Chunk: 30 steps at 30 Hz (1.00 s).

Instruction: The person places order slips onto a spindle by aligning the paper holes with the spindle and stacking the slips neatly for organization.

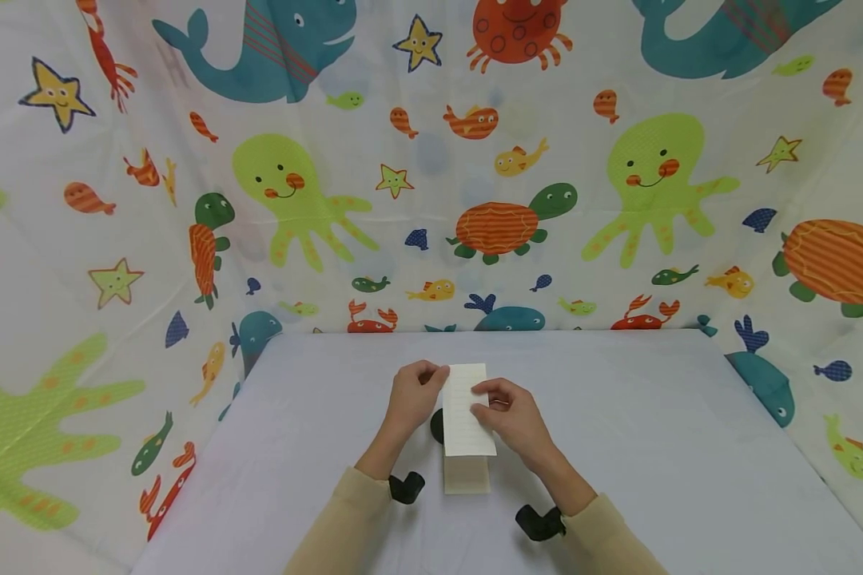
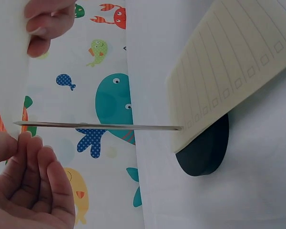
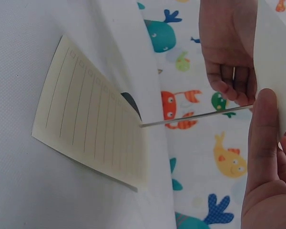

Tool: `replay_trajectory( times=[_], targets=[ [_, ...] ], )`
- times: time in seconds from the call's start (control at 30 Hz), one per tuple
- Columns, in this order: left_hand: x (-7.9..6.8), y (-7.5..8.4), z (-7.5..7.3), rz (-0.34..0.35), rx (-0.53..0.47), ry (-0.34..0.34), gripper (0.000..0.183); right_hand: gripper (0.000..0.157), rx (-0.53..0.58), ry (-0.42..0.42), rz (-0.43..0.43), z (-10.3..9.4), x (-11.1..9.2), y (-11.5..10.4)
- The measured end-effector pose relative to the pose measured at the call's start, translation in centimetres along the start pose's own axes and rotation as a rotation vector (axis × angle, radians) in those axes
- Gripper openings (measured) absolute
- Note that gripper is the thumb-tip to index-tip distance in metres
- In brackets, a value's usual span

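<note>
My left hand pinches the upper left edge of a lined, cream sheet of note paper. At the sheet's right edge, my right hand holds it between thumb and fingers. Under the raised sheet a lined notepad with small checkboxes lies partly over a black round base. From there a thin metal rod stands up to the fingertips, like a memo holder. The rod shows in the right wrist view too, but the sheet hides it in the head view.
A white cloth covers the table. Behind and beside it hangs a curtain printed with sea animals. Black wrist cameras sit below both hands.
</note>
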<state>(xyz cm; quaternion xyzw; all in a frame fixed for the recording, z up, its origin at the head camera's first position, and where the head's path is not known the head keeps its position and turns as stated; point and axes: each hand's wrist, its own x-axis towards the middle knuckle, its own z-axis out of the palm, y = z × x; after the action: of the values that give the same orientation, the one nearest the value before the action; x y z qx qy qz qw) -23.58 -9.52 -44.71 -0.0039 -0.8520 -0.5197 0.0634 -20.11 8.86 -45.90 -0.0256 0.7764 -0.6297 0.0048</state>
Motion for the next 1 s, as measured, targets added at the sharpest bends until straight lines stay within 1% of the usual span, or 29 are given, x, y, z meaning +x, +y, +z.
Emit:
replay_trajectory(
  times=[0.13, 0.3, 0.37, 0.53, 0.83, 1.0],
  targets=[
    [-0.09, -0.02, 0.07, -0.012, 0.000, -0.006, 0.023, 0.025, -0.017, 0.004, 0.006, 0.13, 0.03, 0.11],
    [-0.14, -0.11, 0.23, -0.005, 0.002, -0.015, 0.023, 0.025, -0.034, 0.010, 0.012, 0.28, 0.02, 0.25],
    [-0.10, -0.20, 0.32, 0.004, 0.005, -0.018, 0.023, 0.025, -0.027, 0.011, 0.008, 0.30, -0.03, 0.27],
    [0.00, -0.33, 0.44, 0.001, 0.001, -0.013, 0.022, 0.025, -0.004, 0.005, -0.007, 0.30, -0.19, 0.26],
    [0.04, -0.16, 0.57, 0.006, 0.000, -0.008, 0.021, 0.025, 0.015, 0.003, -0.021, 0.30, -0.29, 0.22],
    [0.03, 0.10, 0.58, -0.004, 0.003, -0.012, 0.020, 0.025, 0.023, -0.003, -0.028, 0.23, -0.32, 0.33]
  ],
)
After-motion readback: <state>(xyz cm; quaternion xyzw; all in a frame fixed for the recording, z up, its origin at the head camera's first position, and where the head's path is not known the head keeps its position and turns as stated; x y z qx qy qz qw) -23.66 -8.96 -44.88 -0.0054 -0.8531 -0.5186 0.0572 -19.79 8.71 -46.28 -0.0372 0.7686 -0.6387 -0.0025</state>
